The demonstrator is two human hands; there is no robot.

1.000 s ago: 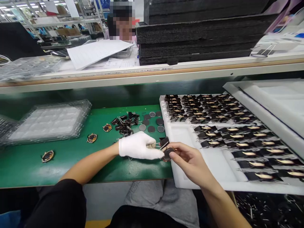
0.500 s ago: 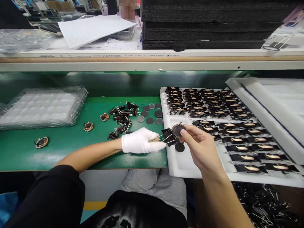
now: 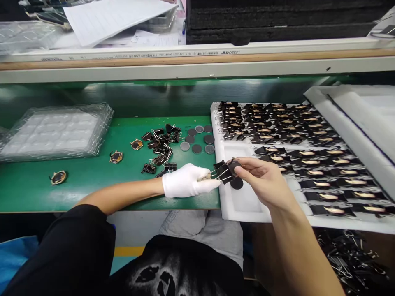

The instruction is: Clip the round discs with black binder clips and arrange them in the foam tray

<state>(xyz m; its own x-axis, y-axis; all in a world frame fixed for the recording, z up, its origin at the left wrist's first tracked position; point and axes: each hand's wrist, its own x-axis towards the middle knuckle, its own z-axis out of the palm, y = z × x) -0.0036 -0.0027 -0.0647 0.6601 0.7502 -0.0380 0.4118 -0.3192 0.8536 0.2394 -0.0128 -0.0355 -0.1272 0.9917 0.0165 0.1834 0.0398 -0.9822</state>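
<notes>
The person's lap in grey trousers (image 3: 185, 224) lay nearest, just off the front edge of the green tabletop (image 3: 92, 172). Low at the right, a heap of loose clips (image 3: 352, 255) lay beneath the white foam tray (image 3: 226, 201), whose front edge reached a little nearer than the tabletop's.

Above the tray's left rim, the gloved left hand (image 3: 185, 181) pinched the wire handles of a black binder clip (image 3: 224, 172) between thumb and fingers. The bare right hand (image 3: 268, 181) pinched a dark round part (image 3: 234, 166) at the clip's other end; whether the clip's mouth gripped it could not be told. A loose dark disc (image 3: 236, 183) showed just below, over the tray's shallow recess, which left bare white room between the near-left rim and the clamped parts (image 3: 333, 210) filling the right and back.

Left of the tray, green surface ran from the front edge to three spaced round cases (image 3: 58, 177). Beyond the gloved hand sat a pile of black clips (image 3: 160, 146), with flat discs (image 3: 196, 148) between it and the tray's left edge. Clear plastic trays (image 3: 55, 131) were stacked at far left; white foam sheets (image 3: 364, 119) slanted over the tray's far right. A raised ledge (image 3: 154, 70) closed off the back, with papers (image 3: 117, 20) and black foam slabs (image 3: 277, 20) behind it.
</notes>
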